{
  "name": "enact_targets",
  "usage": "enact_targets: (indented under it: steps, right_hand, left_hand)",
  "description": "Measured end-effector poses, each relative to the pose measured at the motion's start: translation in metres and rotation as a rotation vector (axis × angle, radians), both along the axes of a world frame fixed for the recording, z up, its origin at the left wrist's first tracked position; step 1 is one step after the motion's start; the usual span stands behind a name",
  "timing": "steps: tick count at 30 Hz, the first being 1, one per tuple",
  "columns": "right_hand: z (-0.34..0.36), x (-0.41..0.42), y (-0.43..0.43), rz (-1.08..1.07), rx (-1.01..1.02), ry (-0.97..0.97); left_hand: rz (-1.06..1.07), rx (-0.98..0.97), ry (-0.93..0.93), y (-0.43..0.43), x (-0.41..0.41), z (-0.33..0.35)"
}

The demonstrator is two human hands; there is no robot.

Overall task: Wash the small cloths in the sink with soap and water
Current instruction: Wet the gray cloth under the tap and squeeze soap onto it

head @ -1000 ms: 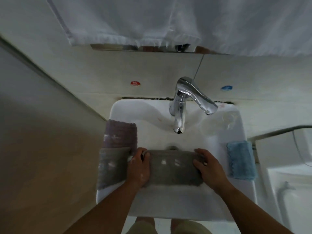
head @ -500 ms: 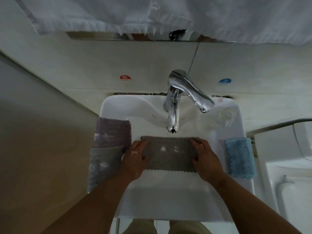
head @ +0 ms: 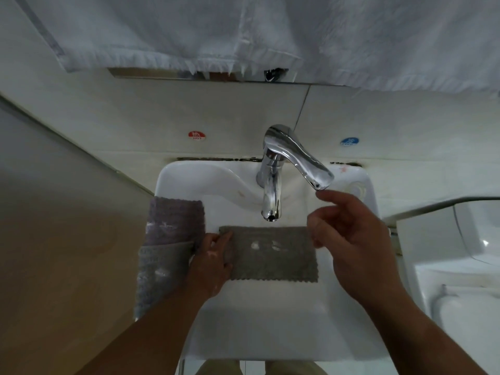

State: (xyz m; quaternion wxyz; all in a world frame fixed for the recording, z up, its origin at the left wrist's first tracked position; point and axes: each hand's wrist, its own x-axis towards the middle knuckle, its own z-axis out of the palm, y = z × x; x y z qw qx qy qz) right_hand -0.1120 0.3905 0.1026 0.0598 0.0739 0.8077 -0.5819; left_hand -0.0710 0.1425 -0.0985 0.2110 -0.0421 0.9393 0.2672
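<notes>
A grey cloth [head: 273,254] with white soap spots hangs flat over the white sink [head: 270,328], just under the chrome tap's spout [head: 270,201]. My left hand [head: 213,258] grips the cloth's left edge. My right hand [head: 349,239] is off the cloth, fingers apart, its index finger just below the end of the tap's lever [head: 308,163]. No water runs from the spout. A purple cloth [head: 176,220] and a grey cloth [head: 159,272], both with soap spots, lie over the sink's left rim.
A white towel [head: 270,31] hangs on the wall above the tap. Red hot [head: 197,135] and blue cold [head: 349,141] stickers flank the tap. A glass partition stands at the left, a white toilet [head: 460,280] at the right. My right arm hides the sink's right rim.
My right hand let go of the grey cloth's right edge and rose toward the tap lever. The left hand still holds the cloth, which moved up under the spout.
</notes>
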Motion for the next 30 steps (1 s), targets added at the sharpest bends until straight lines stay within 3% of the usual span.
enact_targets:
  steps: [11,18,21,25,30]
  right_hand:
    - [0.034,-0.018,-0.013,0.001,-0.135,0.04]
    - [0.032,-0.017,-0.008,0.096,-0.069,0.055]
    - [0.002,-0.006,-0.002,0.108,0.106,0.036]
    - [-0.069,0.018,0.002,0.255,0.407,-0.167]
    - [-0.152,0.027,0.01,0.416,0.645,-0.165]
  left_hand:
    - [-0.019,-0.052,-0.022,-0.004,0.005,-0.004]
    - [0.001,-0.051,-0.036,-0.002,0.004,-0.003]
    - [0.023,-0.025,-0.04,-0.001,0.004,-0.003]
    - [0.046,0.0,-0.047,-0.003,0.005,-0.005]
    - [0.049,-0.022,-0.067,-0.003,0.004,-0.006]
